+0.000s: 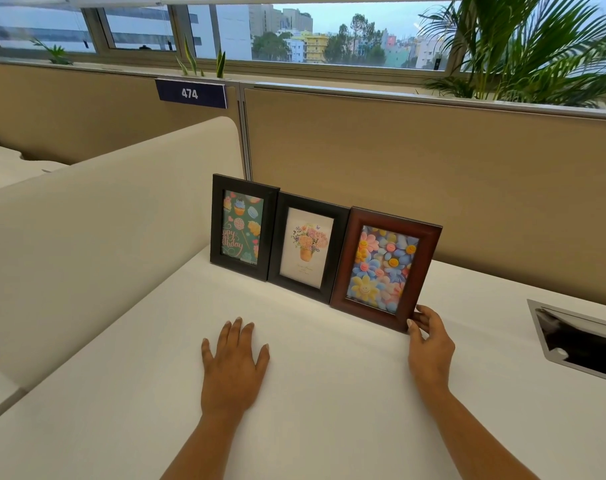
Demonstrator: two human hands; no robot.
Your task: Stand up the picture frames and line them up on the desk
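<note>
Three picture frames stand upright side by side at the back of the white desk. At the left is a black frame with a green birthday card. In the middle stands a black frame with a flower-pot picture. At the right is a brown wooden frame with colourful smiling flowers. My right hand touches the brown frame's lower right corner with its fingertips. My left hand lies flat on the desk in front of the frames, fingers spread, holding nothing.
A beige partition rises behind the frames, and a cream side divider borders the desk on the left. A metal cable hatch is sunk into the desk at the right. Plants and windows sit beyond the partition.
</note>
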